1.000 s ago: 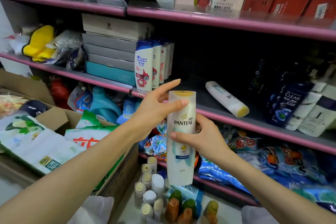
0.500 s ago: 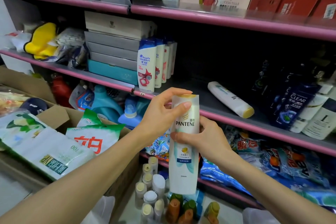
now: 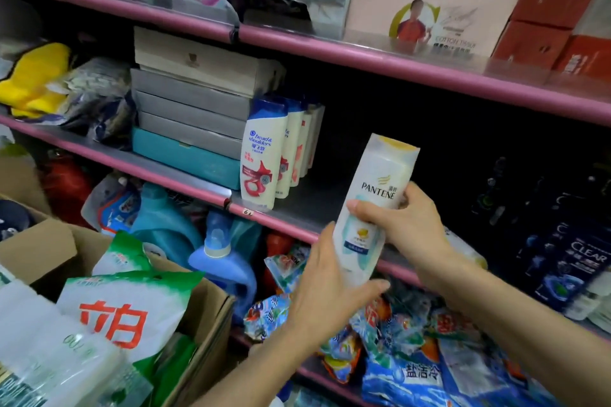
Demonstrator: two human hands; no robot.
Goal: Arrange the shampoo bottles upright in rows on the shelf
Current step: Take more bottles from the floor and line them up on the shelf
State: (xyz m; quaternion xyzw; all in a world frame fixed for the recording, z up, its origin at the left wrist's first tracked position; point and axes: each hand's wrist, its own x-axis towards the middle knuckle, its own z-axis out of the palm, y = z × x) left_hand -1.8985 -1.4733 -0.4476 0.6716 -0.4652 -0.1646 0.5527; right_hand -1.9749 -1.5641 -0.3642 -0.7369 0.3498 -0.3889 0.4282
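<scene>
Both hands hold the Pantene bottle [image 3: 373, 208], tilted with its cap up, in front of the pink shelf [image 3: 291, 208]. The right hand [image 3: 406, 225] wraps its middle; the left hand [image 3: 327, 287] cups its base. A row of white bottles [image 3: 264, 155] stands upright on the shelf to the left.

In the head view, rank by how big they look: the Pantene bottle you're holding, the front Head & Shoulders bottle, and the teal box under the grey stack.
1. teal box
2. Pantene bottle, though it is nearest the camera
3. Head & Shoulders bottle
</scene>
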